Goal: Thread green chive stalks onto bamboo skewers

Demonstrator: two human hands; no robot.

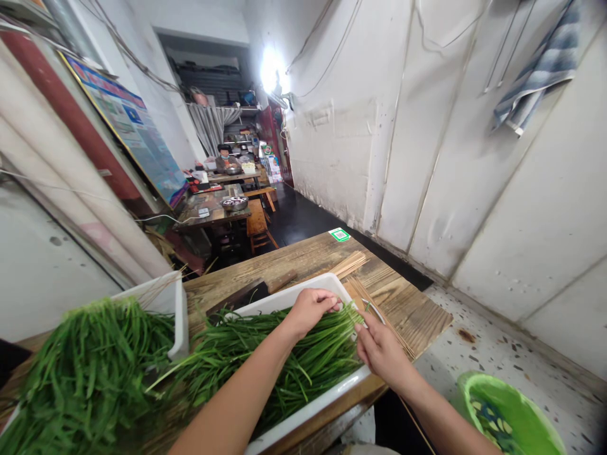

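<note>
Here, left hand (309, 309) pinched narrow, contents unclear, right hand (380, 344) holding green stalks (327, 344)

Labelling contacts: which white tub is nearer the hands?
The right tub, by the knife: left hand and right hand at its greens; the left tub lies farther.

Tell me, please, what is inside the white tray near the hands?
Long green leaves lie there, pale ends near the right hand. They cover the bottom of the tray, so it cannot be seen.
</note>
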